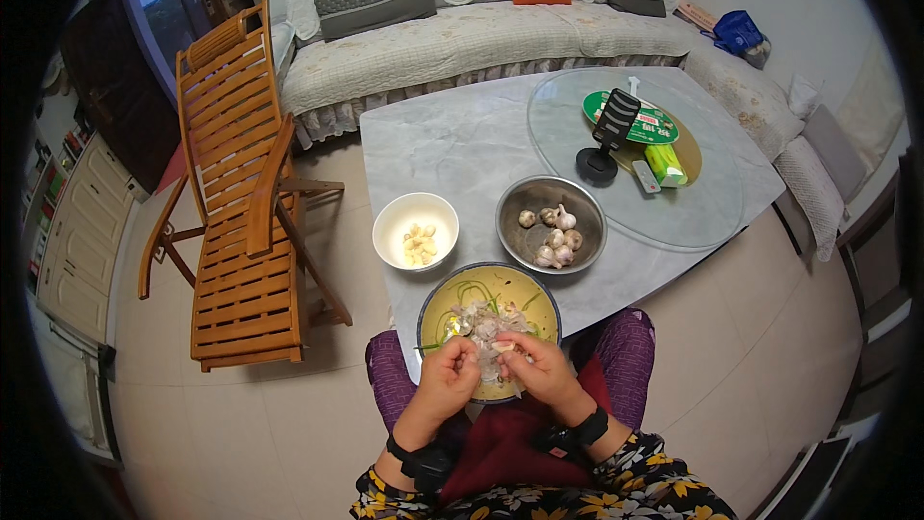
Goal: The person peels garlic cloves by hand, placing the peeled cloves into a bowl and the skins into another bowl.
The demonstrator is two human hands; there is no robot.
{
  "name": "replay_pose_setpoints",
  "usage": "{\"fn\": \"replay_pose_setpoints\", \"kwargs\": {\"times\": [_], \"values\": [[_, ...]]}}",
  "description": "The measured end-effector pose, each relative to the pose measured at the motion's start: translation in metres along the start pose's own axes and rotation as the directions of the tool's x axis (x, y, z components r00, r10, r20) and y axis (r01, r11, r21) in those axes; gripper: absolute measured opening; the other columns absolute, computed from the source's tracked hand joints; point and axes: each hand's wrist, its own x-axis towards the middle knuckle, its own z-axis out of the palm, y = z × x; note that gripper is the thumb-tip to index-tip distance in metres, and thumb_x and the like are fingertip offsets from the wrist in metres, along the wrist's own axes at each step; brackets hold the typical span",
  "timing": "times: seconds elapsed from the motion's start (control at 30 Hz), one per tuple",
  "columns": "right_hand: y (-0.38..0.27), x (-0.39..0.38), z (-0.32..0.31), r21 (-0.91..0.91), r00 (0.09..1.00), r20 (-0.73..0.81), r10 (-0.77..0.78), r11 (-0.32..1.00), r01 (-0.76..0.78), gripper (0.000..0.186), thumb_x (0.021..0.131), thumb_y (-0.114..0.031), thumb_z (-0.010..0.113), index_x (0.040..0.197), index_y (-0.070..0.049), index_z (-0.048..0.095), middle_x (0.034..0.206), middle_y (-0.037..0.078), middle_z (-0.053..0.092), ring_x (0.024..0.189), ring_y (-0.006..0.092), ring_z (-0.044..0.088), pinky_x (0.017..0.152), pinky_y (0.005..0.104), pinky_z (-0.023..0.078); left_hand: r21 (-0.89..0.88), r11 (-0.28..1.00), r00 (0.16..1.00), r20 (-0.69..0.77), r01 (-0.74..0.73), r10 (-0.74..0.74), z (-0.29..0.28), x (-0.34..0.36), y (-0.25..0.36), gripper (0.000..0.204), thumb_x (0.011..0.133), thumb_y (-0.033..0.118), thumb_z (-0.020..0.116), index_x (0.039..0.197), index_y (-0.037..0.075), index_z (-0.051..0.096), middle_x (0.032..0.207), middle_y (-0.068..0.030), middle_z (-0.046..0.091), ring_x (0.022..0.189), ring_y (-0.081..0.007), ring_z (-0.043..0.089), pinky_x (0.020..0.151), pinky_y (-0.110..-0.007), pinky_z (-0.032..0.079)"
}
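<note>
Over a yellow bowl (435,304) at the table's near edge, both my hands work close together. Between the thumb and fingers of my right hand (542,372) is a pale garlic clove (503,348). My left hand (449,372) is closed in a pinch beside it; what its fingertips hold, if anything, is too small to make out. Papery garlic skins (478,319) and some green strips fill the yellow bowl beneath. Peeled cloves (420,245) lie in a white bowl (383,233) to the left. Whole garlic bulbs (561,239) rest in a metal bowl (515,217) to the right.
A glass turntable (712,217) on the marble-look table (433,135) carries a black stand (598,166), a green round package (657,127), a remote (646,176) and a green tissue pack (665,165). A wooden reclining chair (245,231) stands left; a sofa (462,43) lies beyond.
</note>
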Motion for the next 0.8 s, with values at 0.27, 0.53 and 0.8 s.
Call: {"fn": "replay_pose_setpoints", "kwargs": {"times": [0.27,0.53,0.8], "values": [[-0.009,0.007,-0.002,-0.181,0.995,-0.028,-0.096,0.979,0.089,0.023,0.078,-0.01,0.051,0.097,0.003,0.052,0.073,0.011,0.057,0.066,0.0181,0.057,0.063,0.027,0.044,0.5,0.819,0.948,0.013,-0.281,0.317,-0.01,0.015,0.009,0.005,0.075,0.003,0.052,0.078,-0.001,0.054,0.069,-0.01,0.057,0.058,-0.0184,0.055,0.052,-0.026,0.043],[-0.009,0.006,-0.004,-0.155,0.997,0.005,-0.075,0.985,0.075,0.021,0.078,-0.012,0.053,0.093,0.002,0.052,0.074,0.01,0.057,0.066,0.0161,0.053,0.06,0.0263,0.042,0.466,0.831,0.953,0.125,-0.303,0.277,0.002,0.013,0.013,0.009,0.073,0.004,0.057,0.081,0.0,0.057,0.073,-0.0134,0.058,0.064,-0.026,0.057,0.056,-0.03,0.046],[-0.015,0.005,-0.002,-0.091,0.999,-0.008,-0.047,0.995,0.046,0.019,0.079,-0.013,0.052,0.092,0.001,0.053,0.074,0.009,0.057,0.065,0.0134,0.053,0.059,0.0253,0.042,0.474,0.816,0.941,0.092,-0.329,0.326,0.005,0.013,0.015,0.01,0.072,0.004,0.058,0.081,0.0,0.058,0.073,-0.0129,0.058,0.064,-0.0253,0.057,0.057,-0.03,0.045]]}}
